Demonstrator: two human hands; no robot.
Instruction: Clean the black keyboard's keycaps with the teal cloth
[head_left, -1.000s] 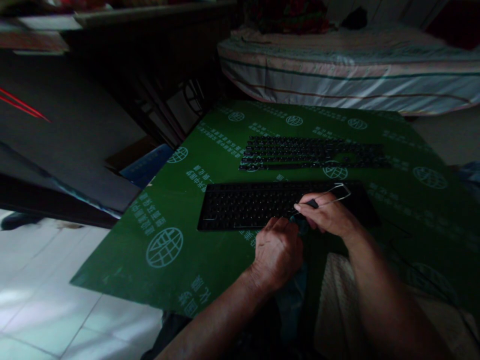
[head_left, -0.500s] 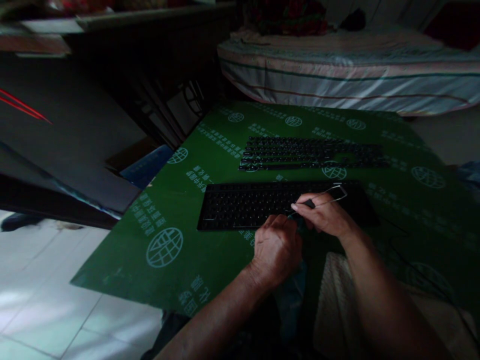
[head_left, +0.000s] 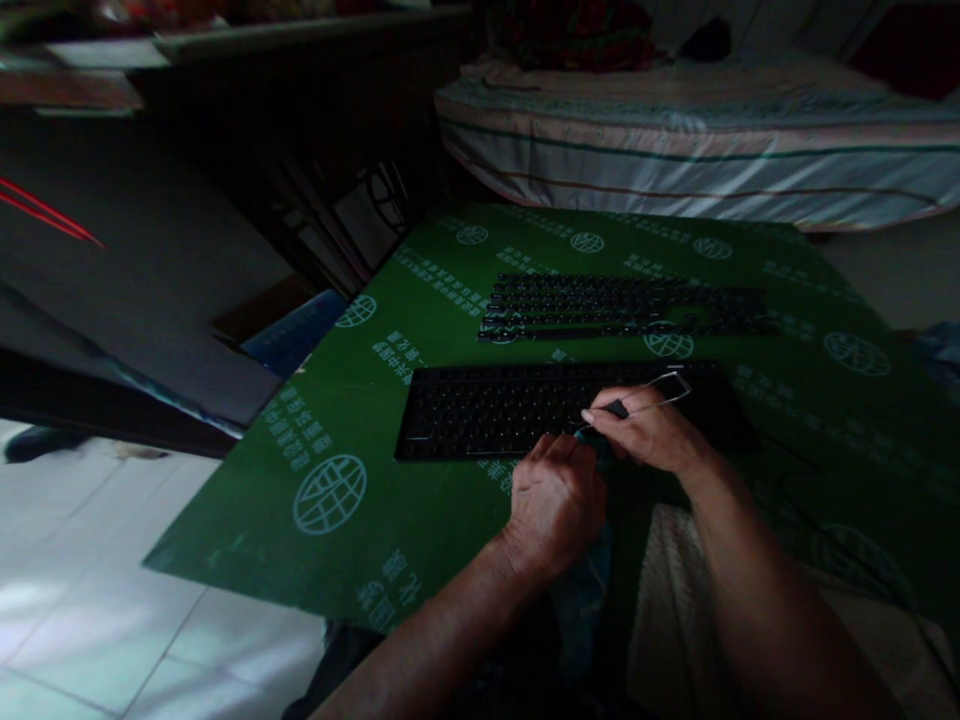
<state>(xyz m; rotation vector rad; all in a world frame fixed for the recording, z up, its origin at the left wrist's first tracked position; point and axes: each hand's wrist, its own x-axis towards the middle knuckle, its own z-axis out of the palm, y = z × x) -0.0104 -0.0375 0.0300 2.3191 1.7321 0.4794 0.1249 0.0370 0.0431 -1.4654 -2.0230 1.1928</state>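
A black keyboard base (head_left: pixel 480 410) lies across the green board, its key caps off over most of what shows. My right hand (head_left: pixel 641 428) is closed over its near edge, pinching a wire keycap puller (head_left: pixel 617 408) whose bent metal loop sticks out to the upper right. Just left of it, my left hand (head_left: pixel 559 500) is closed around a blue-green cloth (head_left: pixel 589 580) that hangs below the fist. The cloth's upper end reaches the right fingertips; what those fingers touch underneath is hidden. Beyond the base, loose black key caps (head_left: pixel 570 295) lie in rows.
The green board (head_left: pixel 330 495) has printed white lettering and globes. A dark cable (head_left: pixel 787 462) runs from the base's right side. A beige towel (head_left: pixel 667 600) lies at the near right. Behind stands a bed (head_left: pixel 637 160); a dark cabinet (head_left: pixel 150 220) is at left.
My left hand has shifted very slightly right and down with the cloth. My right hand holds nearly the same place, with the puller tilted a little. The keyboard and key caps stay put.
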